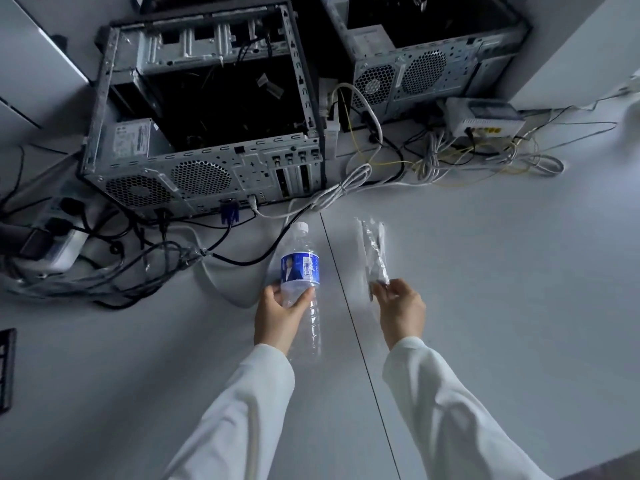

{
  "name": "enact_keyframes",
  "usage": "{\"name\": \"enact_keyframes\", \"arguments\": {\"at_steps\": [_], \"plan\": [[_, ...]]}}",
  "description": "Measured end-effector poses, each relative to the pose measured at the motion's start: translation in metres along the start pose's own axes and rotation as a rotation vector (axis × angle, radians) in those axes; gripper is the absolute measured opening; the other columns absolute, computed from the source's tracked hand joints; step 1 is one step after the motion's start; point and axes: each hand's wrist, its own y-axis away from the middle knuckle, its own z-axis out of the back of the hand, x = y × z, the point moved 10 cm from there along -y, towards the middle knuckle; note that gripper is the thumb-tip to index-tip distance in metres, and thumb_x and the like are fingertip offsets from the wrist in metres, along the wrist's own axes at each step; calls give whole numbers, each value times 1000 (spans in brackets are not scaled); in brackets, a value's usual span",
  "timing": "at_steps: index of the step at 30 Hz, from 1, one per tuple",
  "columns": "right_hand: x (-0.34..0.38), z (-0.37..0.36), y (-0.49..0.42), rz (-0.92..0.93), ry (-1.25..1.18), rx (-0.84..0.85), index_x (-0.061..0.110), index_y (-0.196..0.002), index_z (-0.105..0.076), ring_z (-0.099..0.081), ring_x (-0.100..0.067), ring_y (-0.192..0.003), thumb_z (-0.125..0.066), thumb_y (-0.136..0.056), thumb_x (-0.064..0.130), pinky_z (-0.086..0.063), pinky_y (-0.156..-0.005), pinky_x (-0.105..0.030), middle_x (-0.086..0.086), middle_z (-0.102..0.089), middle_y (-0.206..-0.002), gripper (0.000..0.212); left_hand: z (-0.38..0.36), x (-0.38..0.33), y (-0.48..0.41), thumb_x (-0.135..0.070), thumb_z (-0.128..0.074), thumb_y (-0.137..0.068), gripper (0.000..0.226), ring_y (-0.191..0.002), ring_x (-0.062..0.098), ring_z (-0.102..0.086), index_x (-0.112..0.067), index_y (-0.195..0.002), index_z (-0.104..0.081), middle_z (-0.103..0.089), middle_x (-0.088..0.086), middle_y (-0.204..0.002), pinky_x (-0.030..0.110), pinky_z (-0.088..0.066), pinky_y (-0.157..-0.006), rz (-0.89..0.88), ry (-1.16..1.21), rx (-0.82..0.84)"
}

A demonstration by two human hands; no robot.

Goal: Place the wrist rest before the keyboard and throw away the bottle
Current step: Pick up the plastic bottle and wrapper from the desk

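Clear plastic bottle [300,271] sits clasped in our left hand [277,315], cap toward twelve o'clock; right hand [401,310] pinches what looks like crinkled wrapper [372,251]; no bin visible.

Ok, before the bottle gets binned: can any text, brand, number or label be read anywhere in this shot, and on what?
Nothing here can be quoted.
Bottle, held in the left hand: blue label with a barcode and white print, too blurred to read.
Power supply sticker in the open computer case: lines of print, too small.
White router: label unreadable.
Clear wrapper in the right hand: no text visible.
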Motion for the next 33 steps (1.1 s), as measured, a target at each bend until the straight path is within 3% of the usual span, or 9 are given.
{"name": "enact_keyframes", "arguments": {"at_steps": [2, 5, 8, 11, 16, 19, 21, 27, 33], "plan": [[-7, 6, 5, -43, -143, 4, 6, -70, -63, -53, -34, -73, -63, -78, 22, -32, -54, -24, -21, -61, -70, 17, -3, 0, 6, -33, -72, -73, 53, -95, 20, -57, -15, -119, -52, -59, -1, -106, 35, -48, -88, 4, 15, 35], [-18, 14, 19, -94, -316, -1, 14, -61, -60, -56, -23, -64, -64, -77, 18, -42, -66, -29, -6, -59, -59, 17, -5, -1, 15, -34, -72, -73, 54, -95, 20, -57, -15, -120, -52, -58, -2, -106, 39, -49, -91, -16, 6, 83], [-29, 28, 36, -119, -441, -40, 3, -73, -64, -55, -14, -58, -63, -79, 14, -43, -65, -30, -5, -57, -62, 12, -8, -3, 26, -35, -73, -72, 55, -96, 21, -59, -15, -119, -53, -62, 3, -111, 40, -50, -89, -54, 3, 127], [-40, 47, 63, -124, -531, -110, 16, -67, -61, -54, -12, -58, -62, -81, 13, -43, -59, -20, -1, -57, -63, 14, -13, -1, 45, -36, -72, -72, 57, -98, 21, -59, -16, -121, -53, -61, 2, -112, 39, -49, -89, -83, -8, 202], [-69, 79, 106, -117, -598, -221, 21, -70, -60, -55, -13, -62, -61, -82, 15, -45, -62, -22, -2, -60, -66, 14, -29, 7, 80, -39, -72, -71, 61, -104, 23, -59, -19, -124, -52, -60, 2, -115, 45, -52, -92, -128, -62, 323], [-91, 102, 129, -126, -636, -275, 21, -72, -60, -58, -5, -59, -61, -83, 16, -46, -60, -19, 0, -60, -68, 12, -45, 12, 105, -36, -71, -73, 61, -101, 23, -59, -17, -126, -50, -57, 0, -111, 39, -55, -81, -156, -82, 408], [-108, 122, 146, -133, -668, -316, 21, -73, -60, -58, -10, -65, -61, -83, 16, -46, -64, -23, 0, -60, -70, 12, -59, 17, 126, -35, -71, -74, 61, -100, 23, -59, -16, -127, -49, -57, 2, -114, 36, -54, -74, -170, -95, 465], [-166, 193, 187, -143, -710, -479, 16, -80, -61, -57, -14, -68, -61, -83, 19, -47, -56, -12, 0, -62, -73, 5, -113, 24, 201, -32, -70, -76, 62, -101, 20, -56, -12, -130, -46, -58, 10, -128, 30, -44, -84, -233, -142, 626], [-246, 277, 220, -178, -771, -609, 15, -80, -61, -56, -12, -66, -60, -84, 19, -48, -53, -8, 1, -61, -72, 7, -191, 43, 295, -36, -66, -79, 65, -114, 28, -57, -15, -135, -40, -54, 8, -134, 39, -46, -95, -256, -248, 777]]}}
